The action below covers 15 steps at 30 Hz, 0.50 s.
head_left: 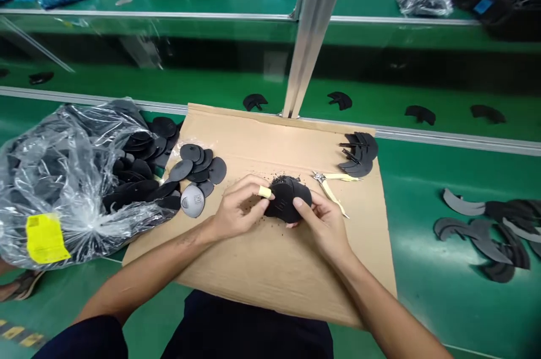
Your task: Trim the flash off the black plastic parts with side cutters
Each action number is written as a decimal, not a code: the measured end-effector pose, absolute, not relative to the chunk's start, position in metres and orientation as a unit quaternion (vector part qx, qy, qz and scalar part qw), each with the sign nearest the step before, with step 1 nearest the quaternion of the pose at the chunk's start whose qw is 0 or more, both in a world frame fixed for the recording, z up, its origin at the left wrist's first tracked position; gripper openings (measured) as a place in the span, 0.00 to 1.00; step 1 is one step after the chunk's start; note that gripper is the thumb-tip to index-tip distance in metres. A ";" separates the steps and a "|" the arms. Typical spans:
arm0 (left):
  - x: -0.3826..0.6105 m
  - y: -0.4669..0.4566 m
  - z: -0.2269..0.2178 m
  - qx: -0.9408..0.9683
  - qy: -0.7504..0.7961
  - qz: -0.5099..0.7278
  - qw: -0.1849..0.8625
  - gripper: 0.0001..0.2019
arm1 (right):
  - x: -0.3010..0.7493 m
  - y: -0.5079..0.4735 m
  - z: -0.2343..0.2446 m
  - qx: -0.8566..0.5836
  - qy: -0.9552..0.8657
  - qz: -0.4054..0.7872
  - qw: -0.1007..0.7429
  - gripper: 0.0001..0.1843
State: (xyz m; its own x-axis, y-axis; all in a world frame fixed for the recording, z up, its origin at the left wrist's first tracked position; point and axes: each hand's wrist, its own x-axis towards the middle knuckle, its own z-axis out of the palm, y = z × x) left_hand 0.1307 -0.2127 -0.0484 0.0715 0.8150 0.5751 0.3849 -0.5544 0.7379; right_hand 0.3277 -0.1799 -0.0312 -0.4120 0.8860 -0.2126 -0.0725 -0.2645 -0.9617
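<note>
Though illegible, marks point(281, 204) on the black piece point(284, 193) between both hands' point(234, 207) point(328, 228) pinching fingers point(303, 209), plus a yellow label point(47, 238).

Both forearms point(156, 262) angle up and inward, hands nearly meeting in the middle. Left hand point(240, 208) has thumb and index pinched close, yellow wrap point(265, 192) near that fingertip; right hand point(327, 224) has its thumb on top, fingers curled underneath.

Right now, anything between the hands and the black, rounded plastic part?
Nothing visible. The right hand grips the black, rounded plastic part by its right side; the left hand is at its left edge. The yellow-handled metal pliers lie beside the right hand, not between.
</note>
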 end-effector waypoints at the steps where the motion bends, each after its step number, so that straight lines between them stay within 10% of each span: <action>1: 0.131 -0.214 -0.050 0.682 0.446 0.537 0.219 0.03 | 0.327 -0.180 -0.032 -0.413 -0.498 0.673 0.359 0.21; 15: 0.136 -0.218 -0.047 0.671 0.494 0.525 0.175 0.14 | 0.322 -0.187 -0.036 -0.414 -0.550 0.631 0.359 0.16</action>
